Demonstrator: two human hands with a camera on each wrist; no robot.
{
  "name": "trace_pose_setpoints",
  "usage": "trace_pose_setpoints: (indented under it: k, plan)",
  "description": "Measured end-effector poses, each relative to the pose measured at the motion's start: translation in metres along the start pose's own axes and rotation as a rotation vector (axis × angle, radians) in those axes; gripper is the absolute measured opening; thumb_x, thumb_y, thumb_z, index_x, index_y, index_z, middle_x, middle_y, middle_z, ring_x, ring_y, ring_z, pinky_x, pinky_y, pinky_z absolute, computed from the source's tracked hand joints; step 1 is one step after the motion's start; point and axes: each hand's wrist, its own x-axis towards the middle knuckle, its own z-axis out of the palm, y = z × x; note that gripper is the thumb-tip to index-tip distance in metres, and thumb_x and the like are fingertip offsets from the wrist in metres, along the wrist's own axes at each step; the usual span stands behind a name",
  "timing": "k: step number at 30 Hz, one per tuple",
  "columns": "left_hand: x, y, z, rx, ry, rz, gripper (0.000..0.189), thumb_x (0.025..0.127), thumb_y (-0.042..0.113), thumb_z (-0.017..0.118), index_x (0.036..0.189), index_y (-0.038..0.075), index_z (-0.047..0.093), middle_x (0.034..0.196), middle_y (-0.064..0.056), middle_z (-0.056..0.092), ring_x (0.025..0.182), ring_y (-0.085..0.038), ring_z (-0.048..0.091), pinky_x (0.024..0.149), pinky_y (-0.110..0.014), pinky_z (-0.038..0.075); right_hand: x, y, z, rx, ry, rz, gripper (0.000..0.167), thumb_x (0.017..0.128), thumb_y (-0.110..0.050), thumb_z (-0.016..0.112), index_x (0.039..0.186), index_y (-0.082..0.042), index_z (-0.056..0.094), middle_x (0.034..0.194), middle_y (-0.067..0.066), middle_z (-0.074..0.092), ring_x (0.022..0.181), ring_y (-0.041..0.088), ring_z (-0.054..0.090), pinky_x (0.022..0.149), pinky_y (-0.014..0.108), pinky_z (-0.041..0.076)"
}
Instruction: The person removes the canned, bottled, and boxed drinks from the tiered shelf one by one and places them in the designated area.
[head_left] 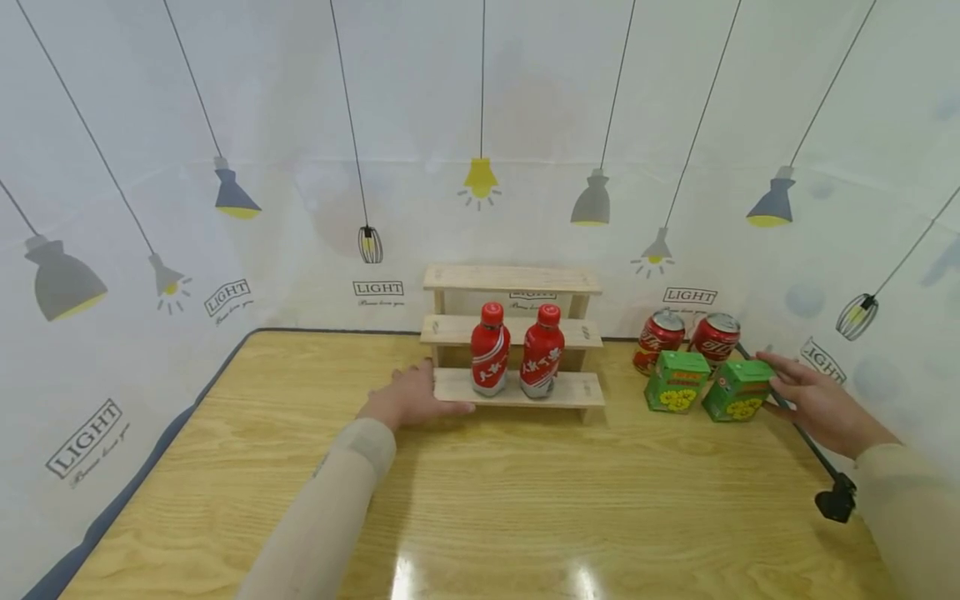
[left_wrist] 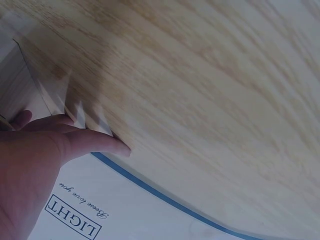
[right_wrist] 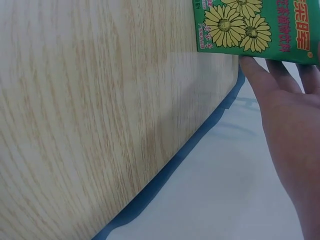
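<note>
A three-tier wooden display shelf [head_left: 512, 328] stands at the back of the table, with two red drink bottles [head_left: 490, 354] upright on its lowest step. At the left end of that step is my left hand [head_left: 405, 398], its thumb along the front edge and its fingers by the side. The left wrist view shows those fingers [left_wrist: 102, 142] fairly straight beside the shelf's end. On the right, my right hand [head_left: 825, 404] touches the right side of a green drink carton [head_left: 738, 392] with extended fingers. Another green carton [head_left: 677, 383] sits just left of it.
Two red drink cans [head_left: 660, 335] stand behind the cartons against the patterned backdrop [head_left: 300, 208]. A black clip-like object [head_left: 836, 500] lies at the table's right edge, near the right sleeve. The wooden table [head_left: 480, 500] extends in front of the shelf.
</note>
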Motion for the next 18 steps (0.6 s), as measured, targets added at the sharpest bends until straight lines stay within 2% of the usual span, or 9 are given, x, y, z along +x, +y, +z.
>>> trace_pose_setpoints:
  k: [9,18]
  plan:
    - [-0.0003,-0.0002,-0.0018,0.012,-0.01,-0.016,0.153,0.056,0.107,0.06,0.169,0.011,0.025,0.173,-0.019,0.035,0.16,-0.055,0.025,0.115,-0.091,0.021,0.0051,-0.0017,0.0069,-0.077,0.057,0.01,0.069,0.116,-0.033,0.042,0.173,-0.014,0.007,0.179,0.018,-0.016,0.116,-0.026,0.05,0.095,0.013,0.058]
    - [-0.0031,0.0023,-0.0029,0.013,-0.008,-0.005,0.148,0.06,0.105,0.062,0.169,0.01,0.026,0.173,-0.019,0.035,0.16,-0.055,0.024,0.115,-0.09,0.021,0.006,-0.0002,0.0057,-0.12,0.08,-0.012,0.07,0.116,-0.033,0.042,0.172,-0.009,0.008,0.179,0.02,-0.008,0.116,-0.025,0.052,0.095,0.013,0.059]
